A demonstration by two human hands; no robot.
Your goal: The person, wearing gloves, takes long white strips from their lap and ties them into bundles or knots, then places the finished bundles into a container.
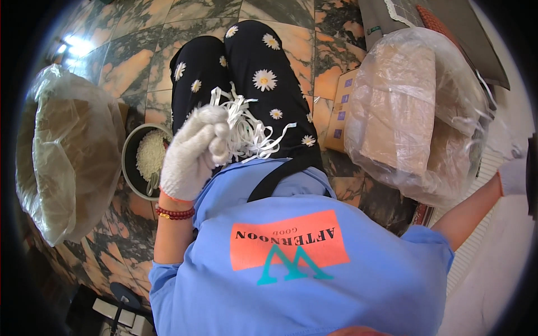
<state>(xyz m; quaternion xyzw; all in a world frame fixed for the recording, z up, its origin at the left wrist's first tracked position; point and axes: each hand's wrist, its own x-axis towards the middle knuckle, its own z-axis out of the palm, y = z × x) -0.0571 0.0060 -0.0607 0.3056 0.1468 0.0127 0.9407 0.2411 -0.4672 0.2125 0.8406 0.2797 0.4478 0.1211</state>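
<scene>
- Marble-patterned floor tiles [131,67] under you, orange and dark green veins, glare at the upper left; you're seated, legs in black daisy-print trousers [252,73] stretched out ahead.
- Left of you, a big clear plastic bag [67,151] bulging with brownish material. To the right, a second clear bag [417,112] packed with flat brown sheets, and a cardboard box [339,115] tucked just beside it.
- By your left knee sits a round metal bowl [130,168] with a heap of small white bits in it.
- Now the action: your left hand [193,154], in a white knit glove with a red bead bracelet [175,213] at the wrist, is closed in a fist around a bunch of white strips [252,131]. The bunch is held up over your lap, loose ends fanning out to the right.
- Your right hand [513,176], also gloved, is flung far out to the right edge past the second bag; I can't tell whether it's open or gripping anything.
- My read: you're in the gathering stage, bundle secured in one hand, other hand off fetching.
- Next move, I'd judge, calls for a firm left grip so no strips slip, and a clean reach back in past that bag without snagging it.
</scene>
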